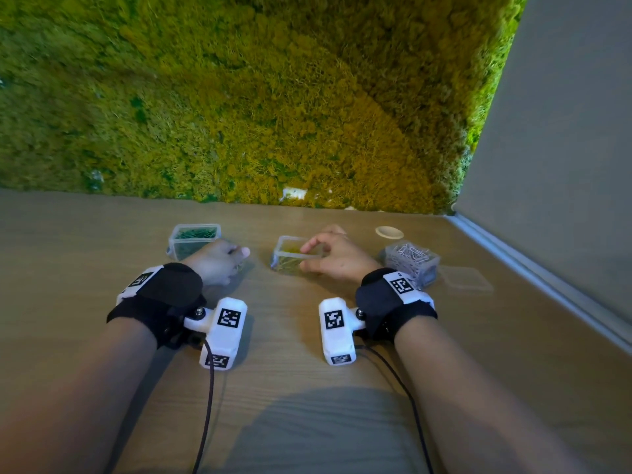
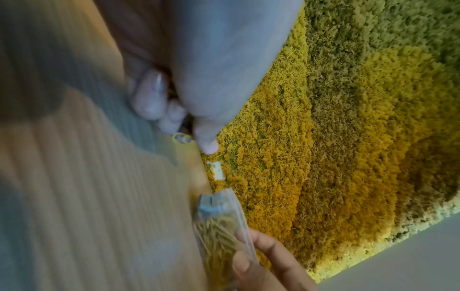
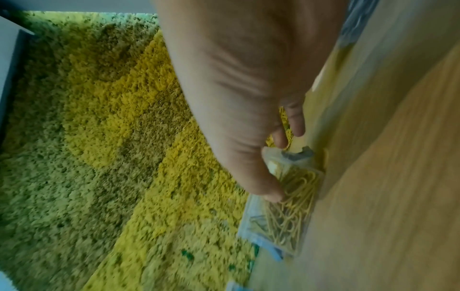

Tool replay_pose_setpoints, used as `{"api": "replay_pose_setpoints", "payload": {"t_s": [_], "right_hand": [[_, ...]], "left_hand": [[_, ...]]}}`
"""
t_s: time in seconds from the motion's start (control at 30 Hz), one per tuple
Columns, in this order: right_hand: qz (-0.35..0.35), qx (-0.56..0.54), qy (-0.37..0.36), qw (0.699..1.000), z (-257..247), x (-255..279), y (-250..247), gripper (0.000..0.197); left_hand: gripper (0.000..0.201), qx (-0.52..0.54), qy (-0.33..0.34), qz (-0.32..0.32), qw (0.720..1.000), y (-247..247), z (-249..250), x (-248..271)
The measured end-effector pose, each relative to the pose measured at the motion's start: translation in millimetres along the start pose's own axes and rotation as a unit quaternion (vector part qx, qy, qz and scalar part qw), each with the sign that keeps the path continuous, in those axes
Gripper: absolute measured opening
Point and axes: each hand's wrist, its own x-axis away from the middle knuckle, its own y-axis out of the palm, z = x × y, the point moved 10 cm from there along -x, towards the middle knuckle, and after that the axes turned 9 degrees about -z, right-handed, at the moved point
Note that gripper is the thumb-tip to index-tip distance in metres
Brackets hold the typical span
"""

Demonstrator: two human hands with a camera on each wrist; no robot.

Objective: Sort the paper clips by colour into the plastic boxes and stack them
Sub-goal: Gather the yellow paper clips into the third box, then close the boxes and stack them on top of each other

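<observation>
A clear plastic box of yellow paper clips (image 1: 289, 260) stands mid-table, and my right hand (image 1: 303, 257) grips its right side, thumb on the near wall and fingers over the rim. The right wrist view shows that thumb pressed on the yellow box (image 3: 291, 212). My left hand (image 1: 239, 256) sits just left of the box with curled fingers. In the left wrist view it pinches a yellow paper clip (image 2: 179, 137) under the fingertips. An open box of green clips (image 1: 195, 241) stands behind the left hand. Far right stands a box of silver clips (image 1: 412, 261).
A clear lid (image 1: 466, 280) lies flat on the wooden table (image 1: 307, 371) right of the silver box. A small round wooden disc (image 1: 389, 232) lies behind it. A moss wall (image 1: 273, 114) closes the back, and a grey wall (image 1: 564, 165) the right side.
</observation>
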Motion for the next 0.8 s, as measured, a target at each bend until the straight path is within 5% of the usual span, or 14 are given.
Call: {"api": "replay_pose_setpoints", "payload": {"t_s": [0.13,0.23,0.33,0.47,0.67,0.8], "right_hand": [[-0.039,0.000,-0.050,0.998,-30,5,26,0.030],[-0.072,-0.013,-0.078,0.994,-47,5,43,0.040],[-0.081,-0.039,-0.073,0.993,-50,3,52,0.054],[-0.101,-0.116,-0.066,0.986,-47,8,52,0.071],[-0.096,-0.124,-0.046,0.987,-31,4,44,0.081],[-0.110,-0.103,-0.018,0.988,-17,2,37,0.086]], "left_hand": [[0.017,0.227,0.138,0.087,0.960,-17,22,6],[0.020,0.185,0.243,0.130,0.943,-24,47,17],[0.019,0.113,0.278,0.092,0.950,-14,60,22],[0.024,0.029,0.240,0.029,0.970,3,62,23],[0.025,0.089,0.205,0.044,0.974,-7,48,21],[0.058,-0.029,0.090,-0.126,0.987,35,26,12]]}}
